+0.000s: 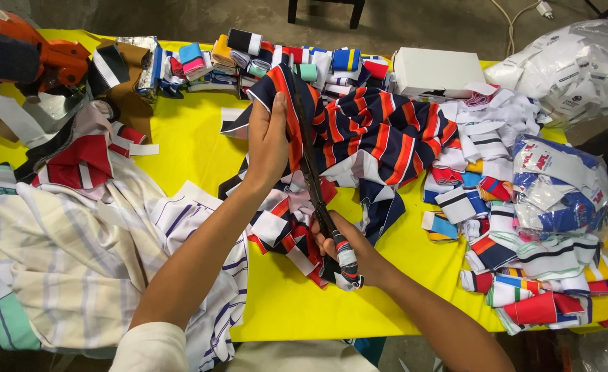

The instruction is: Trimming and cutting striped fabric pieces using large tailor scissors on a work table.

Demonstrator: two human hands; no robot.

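Left hand (268, 141) grips striped fabric (380, 131) — right hand (349, 251) below clasps scissors (314, 172) cutting it.

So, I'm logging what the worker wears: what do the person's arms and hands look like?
Both forearms are bare. The left arm shows a short white sleeve at its upper end; no sleeve is in view on the right arm. The left hand and right hand wear no gloves, and no rings, watch or bracelet can be seen.

matt striped cloth (380, 131), glossy plastic bag (559, 186)
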